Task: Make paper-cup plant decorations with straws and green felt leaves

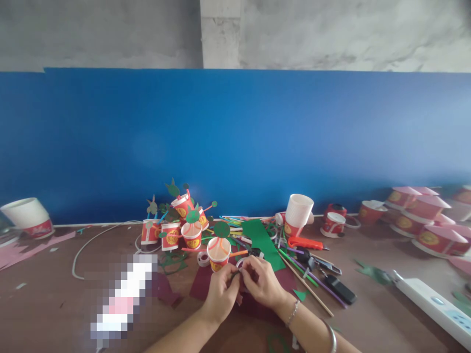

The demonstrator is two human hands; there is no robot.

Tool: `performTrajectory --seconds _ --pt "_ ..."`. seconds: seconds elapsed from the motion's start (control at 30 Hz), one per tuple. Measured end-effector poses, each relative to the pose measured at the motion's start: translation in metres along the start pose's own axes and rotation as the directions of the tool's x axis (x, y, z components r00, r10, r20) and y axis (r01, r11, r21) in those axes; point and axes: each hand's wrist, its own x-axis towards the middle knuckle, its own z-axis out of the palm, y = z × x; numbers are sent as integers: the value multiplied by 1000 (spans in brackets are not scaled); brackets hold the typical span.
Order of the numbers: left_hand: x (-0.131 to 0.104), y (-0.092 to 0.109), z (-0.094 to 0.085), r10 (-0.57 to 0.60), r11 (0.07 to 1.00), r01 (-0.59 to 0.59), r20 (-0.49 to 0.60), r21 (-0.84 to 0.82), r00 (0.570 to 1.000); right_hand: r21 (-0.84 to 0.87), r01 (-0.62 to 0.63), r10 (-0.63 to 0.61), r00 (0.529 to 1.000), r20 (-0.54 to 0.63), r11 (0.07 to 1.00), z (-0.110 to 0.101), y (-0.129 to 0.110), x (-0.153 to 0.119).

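Observation:
My left hand [222,290] and my right hand [263,281] meet low in the middle, fingertips pinched close together. Between them is a small dark scrap, too little to name. A pale ring edge shows behind the right fingers, mostly hidden. Just beyond the left hand stands a red and white paper cup [219,251] with an orange straw [239,253] sticking out sideways and a green paper disc [222,229] above it. Dark red paper [285,279] lies under the hands. A strip of green paper [262,240] stretches behind the right hand.
Several decorated cups [171,236] cluster behind left. A stack of white cups [299,215], an orange utility knife [307,243], straws, a wooden stick [312,291] and a black key fob [339,289] lie right. A power strip [437,304], pink-topped cups [427,211] and a blurred-out bright device [125,296] flank them.

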Motion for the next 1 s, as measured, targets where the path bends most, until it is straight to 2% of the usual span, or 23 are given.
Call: performTrajectory --seconds 0.3,0.63,0.9,1.0 --pt "1 -6 -1 23 1000 -24 -22 -17 999 -38 -44 45 998 40 998 -3 -6 3" --pt "3 -6 -1 0 1000 0 -21 15 1000 0 -18 18 999 34 1000 1 -1 1" --pt "4 -2 -3 20 998 -15 -80 68 997 188 -156 142 986 85 970 6 5 0" --pt "3 -2 -4 55 993 -45 -97 105 994 198 -181 172 983 59 963 7 5 1"
